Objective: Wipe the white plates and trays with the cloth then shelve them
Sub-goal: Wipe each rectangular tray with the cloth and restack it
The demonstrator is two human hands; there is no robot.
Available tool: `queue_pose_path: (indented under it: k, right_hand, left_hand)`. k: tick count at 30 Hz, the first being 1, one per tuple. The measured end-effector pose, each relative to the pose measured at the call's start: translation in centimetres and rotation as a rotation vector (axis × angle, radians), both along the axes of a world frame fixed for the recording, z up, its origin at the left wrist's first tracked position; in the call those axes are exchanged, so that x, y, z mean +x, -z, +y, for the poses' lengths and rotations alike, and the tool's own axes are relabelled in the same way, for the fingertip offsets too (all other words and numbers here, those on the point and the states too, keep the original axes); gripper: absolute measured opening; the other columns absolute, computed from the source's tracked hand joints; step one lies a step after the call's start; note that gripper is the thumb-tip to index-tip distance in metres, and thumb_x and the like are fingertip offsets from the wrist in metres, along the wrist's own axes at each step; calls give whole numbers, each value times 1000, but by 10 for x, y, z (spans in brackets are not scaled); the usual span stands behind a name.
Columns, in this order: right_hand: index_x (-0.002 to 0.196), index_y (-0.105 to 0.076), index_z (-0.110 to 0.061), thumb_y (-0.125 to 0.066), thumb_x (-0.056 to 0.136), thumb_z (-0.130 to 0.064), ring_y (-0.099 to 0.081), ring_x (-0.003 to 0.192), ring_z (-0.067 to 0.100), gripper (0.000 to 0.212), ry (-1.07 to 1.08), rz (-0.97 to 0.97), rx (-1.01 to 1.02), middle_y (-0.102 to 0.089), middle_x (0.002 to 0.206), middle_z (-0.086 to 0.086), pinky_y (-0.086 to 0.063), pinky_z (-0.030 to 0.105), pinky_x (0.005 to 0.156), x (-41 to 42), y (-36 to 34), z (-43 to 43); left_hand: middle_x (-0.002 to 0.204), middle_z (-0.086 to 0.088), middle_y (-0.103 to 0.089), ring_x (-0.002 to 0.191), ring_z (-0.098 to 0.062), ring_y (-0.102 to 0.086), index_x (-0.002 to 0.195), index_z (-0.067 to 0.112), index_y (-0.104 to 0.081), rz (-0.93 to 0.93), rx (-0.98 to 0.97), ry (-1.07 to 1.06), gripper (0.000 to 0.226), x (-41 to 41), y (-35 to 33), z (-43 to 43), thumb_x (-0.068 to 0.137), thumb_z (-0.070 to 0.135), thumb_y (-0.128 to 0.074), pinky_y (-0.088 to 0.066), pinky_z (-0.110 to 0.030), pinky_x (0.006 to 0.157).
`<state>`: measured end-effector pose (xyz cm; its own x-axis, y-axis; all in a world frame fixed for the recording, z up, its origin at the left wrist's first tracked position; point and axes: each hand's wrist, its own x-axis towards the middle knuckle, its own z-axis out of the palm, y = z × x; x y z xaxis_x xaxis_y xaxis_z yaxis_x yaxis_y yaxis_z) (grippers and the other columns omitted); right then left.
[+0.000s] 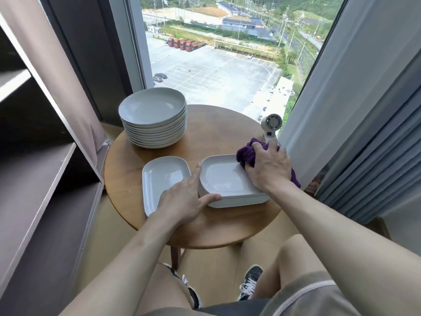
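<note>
A stack of white rectangular trays (224, 179) sits at the front right of the round wooden table (211, 133). My right hand (268, 166) presses a purple cloth (247, 153) onto the far right corner of the top tray. My left hand (185, 199) steadies the stack's near left corner, thumb along the front edge and forefinger up the left side. A single white tray (160, 179) lies to the left, partly under my left hand. A tall stack of round white plates (153, 117) stands at the back left.
A small white fan (271, 127) stands at the table's right edge behind the cloth. Dark open shelves (45, 179) fill the left side. Curtains (364, 133) hang at the right and a large window is behind the table. My legs and shoes are below.
</note>
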<state>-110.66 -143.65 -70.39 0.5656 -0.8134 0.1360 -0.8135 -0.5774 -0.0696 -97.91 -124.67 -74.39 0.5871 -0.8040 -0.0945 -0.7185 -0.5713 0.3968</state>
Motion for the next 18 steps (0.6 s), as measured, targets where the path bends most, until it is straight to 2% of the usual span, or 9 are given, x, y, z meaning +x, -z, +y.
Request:
queue_pose_path:
  k: [4,8,13,18]
  right_hand:
    - [135,-49,-29,-60,89,-58,-47,124,40,55,19,28,41,-42,136,12,-41,50,103,-21,-2,1]
    - [135,-49,-32,-60,87,-60,-49,121,39,57,-4,16,102,-42,138,12,-42,48,105,-31,-2,14]
    - [137,-49,-36,-61,84,-65,-51,116,37,61,-104,-26,205,-42,131,8,-43,46,103,-28,-4,32]
    - [135,-51,-36,-65,84,-62,-50,116,34,59,-234,-63,281,-43,131,7,-44,44,103,-8,-6,52]
  left_hand:
    - [125,-2,-63,116,-29,-60,160,41,6,8,10,-8,103,-1,2,2,81,87,-43,-45,-42,81]
    - [122,2,-63,116,-27,-60,159,43,2,18,-16,-25,105,2,1,2,78,88,-47,-47,-41,83]
    - [126,1,-63,118,-28,-59,159,44,-5,34,-51,-34,107,4,-1,1,75,87,-54,-47,-41,85]
    - [132,-3,-64,118,-30,-60,159,42,-12,33,-73,-28,108,5,-1,-2,72,85,-59,-47,-39,85]
